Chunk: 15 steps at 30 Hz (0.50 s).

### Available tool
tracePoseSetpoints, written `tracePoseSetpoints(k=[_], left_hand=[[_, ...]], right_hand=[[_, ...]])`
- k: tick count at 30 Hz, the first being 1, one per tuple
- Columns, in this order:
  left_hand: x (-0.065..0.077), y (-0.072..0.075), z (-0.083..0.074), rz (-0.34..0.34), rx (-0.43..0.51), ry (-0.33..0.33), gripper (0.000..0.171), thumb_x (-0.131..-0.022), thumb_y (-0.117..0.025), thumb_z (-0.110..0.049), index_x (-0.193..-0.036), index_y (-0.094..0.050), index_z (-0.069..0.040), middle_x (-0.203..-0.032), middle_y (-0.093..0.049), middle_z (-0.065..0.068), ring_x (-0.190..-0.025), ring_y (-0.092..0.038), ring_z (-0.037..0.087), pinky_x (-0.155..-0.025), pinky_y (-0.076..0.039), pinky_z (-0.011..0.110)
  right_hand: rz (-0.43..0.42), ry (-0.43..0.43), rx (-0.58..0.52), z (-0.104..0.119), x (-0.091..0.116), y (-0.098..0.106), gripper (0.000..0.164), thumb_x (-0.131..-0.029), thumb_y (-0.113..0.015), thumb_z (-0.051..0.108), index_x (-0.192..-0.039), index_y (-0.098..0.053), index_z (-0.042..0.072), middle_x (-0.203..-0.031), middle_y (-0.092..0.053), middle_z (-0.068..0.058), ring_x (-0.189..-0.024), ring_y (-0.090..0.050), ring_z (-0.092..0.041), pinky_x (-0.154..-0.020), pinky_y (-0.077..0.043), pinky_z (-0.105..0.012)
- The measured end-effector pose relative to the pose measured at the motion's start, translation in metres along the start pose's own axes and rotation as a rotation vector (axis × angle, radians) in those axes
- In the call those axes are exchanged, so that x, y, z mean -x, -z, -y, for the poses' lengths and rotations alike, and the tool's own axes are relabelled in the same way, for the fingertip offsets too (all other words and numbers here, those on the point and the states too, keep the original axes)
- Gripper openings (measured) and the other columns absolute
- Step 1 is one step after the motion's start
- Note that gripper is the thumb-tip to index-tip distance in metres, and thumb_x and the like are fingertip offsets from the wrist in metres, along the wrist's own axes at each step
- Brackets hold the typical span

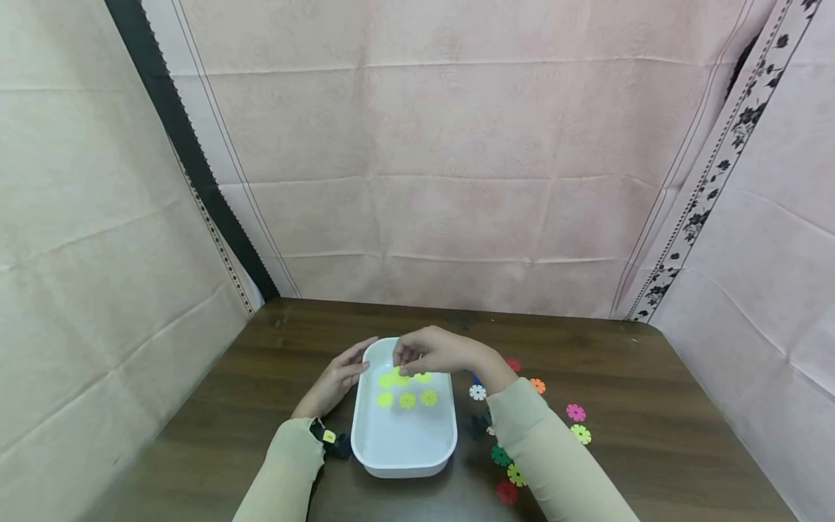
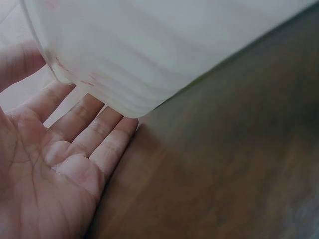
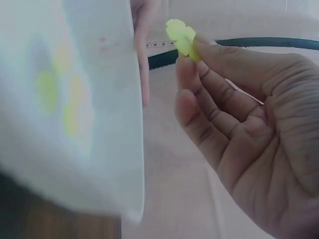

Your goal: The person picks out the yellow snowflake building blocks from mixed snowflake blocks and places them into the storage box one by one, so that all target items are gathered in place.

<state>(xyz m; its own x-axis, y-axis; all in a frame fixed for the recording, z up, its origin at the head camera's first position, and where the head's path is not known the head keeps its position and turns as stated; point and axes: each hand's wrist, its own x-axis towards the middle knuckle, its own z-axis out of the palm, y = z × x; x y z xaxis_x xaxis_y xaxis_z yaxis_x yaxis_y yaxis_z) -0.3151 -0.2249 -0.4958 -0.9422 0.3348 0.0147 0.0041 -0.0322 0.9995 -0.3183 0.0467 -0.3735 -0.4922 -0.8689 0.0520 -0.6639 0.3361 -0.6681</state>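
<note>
In the head view a white plastic tray stands on the table. Several yellow-green flower-shaped pieces lie on its floor. My right hand is above the tray's far part, and in the right wrist view it pinches one yellow flower-shaped piece between thumb and forefinger. My left hand touches the tray's left side near the far corner. The left wrist view shows its fingers nearly straight along the tray's outer wall, the tips partly hidden behind it.
Right of the tray, flower pieces of other colours are scattered: white, orange, pink, green and red. My right forearm covers part of them. Pale cloth hangs behind the brown table.
</note>
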Motion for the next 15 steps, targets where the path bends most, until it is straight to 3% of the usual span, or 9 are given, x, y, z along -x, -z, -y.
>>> tracePoseSetpoints(k=[7, 10, 15], left_hand=[[-0.002, 0.002, 0.0, 0.014, -0.005, -0.003, 0.053, -0.099, -0.057, -0.02, -0.151, -0.045, -0.022, -0.155, -0.042, 0.003, -0.141, -0.042, 0.023, -0.113, -0.038, 0.039], [-0.001, 0.003, 0.001, 0.029, -0.01, -0.018, 0.057, -0.098, -0.058, -0.02, -0.153, -0.042, -0.019, -0.158, -0.039, 0.004, -0.144, -0.038, 0.024, -0.116, -0.033, 0.044], [0.001, 0.004, 0.002, 0.046, -0.02, -0.042, 0.059, -0.099, -0.057, -0.02, -0.155, -0.04, -0.019, -0.159, -0.037, 0.005, -0.145, -0.036, 0.025, -0.118, -0.029, 0.048]], right_hand=[[0.071, -0.094, -0.072, 0.008, -0.036, -0.003, 0.011, -0.094, -0.072, 0.012, -0.105, -0.07, 0.012, -0.091, -0.07, 0.0, -0.089, -0.068, -0.031, -0.076, -0.06, -0.037], [0.11, -0.135, -0.105, 0.002, -0.044, -0.01, 0.01, -0.094, -0.071, 0.011, -0.104, -0.07, 0.014, -0.091, -0.07, -0.002, -0.09, -0.066, -0.035, -0.08, -0.06, -0.045], [0.22, -0.208, -0.123, -0.009, -0.05, -0.026, 0.009, -0.093, -0.07, 0.01, -0.102, -0.07, 0.013, -0.092, -0.071, -0.003, -0.092, -0.066, -0.036, -0.083, -0.058, -0.047]])
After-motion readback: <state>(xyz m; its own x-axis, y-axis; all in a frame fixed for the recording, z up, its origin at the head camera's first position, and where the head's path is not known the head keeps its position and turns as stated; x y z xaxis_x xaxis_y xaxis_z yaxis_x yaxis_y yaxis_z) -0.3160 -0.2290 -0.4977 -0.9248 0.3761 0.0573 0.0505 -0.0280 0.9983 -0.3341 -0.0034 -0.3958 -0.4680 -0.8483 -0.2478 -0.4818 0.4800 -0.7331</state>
